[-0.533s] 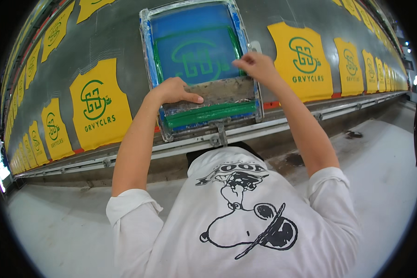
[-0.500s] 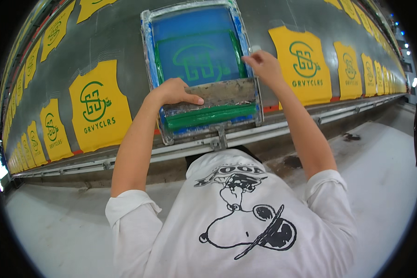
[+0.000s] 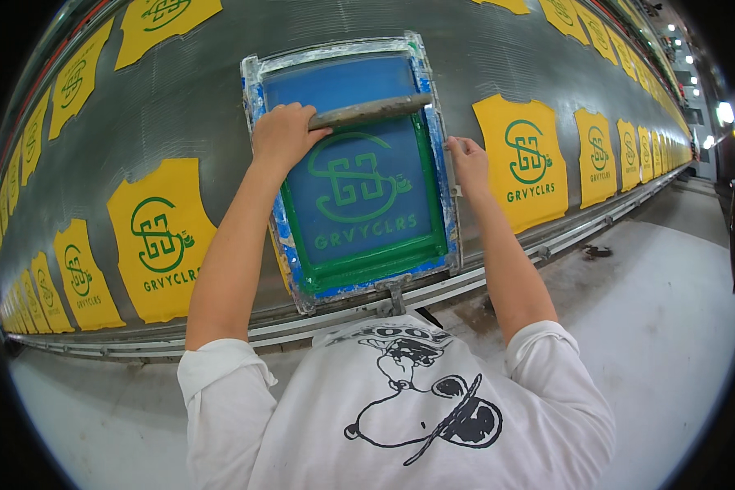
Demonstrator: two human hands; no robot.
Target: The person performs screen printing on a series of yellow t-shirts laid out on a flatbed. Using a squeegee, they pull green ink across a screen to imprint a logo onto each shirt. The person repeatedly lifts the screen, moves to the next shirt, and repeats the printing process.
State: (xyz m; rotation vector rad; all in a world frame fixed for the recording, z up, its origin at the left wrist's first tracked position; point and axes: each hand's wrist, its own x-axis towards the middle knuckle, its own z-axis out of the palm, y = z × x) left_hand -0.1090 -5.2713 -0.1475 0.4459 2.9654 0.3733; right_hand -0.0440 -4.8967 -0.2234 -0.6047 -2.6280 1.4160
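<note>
A screen printing frame (image 3: 335, 52) lies on the long dark table in front of me, its mesh blue with a green looping design and lettering. Green ink lines the sides and near end of the mesh. My left hand (image 3: 282, 133) is closed around the left part of a squeegee (image 3: 376, 110), which spans the far part of the screen. At the frame's right edge, my right hand (image 3: 469, 163) pinches the rim with its fingertips.
Yellow cut fabric pieces printed in green lie on both sides, including one to the left (image 3: 159, 237) and one to the right (image 3: 524, 163). A metal rail (image 3: 498, 275) runs along the table's near edge. Pale floor (image 3: 629, 343) lies beyond it.
The squeegee, held in my left hand, has moved from the near end of the screen to its far part, uncovering the whole design. My right hand stays by the frame's right edge.
</note>
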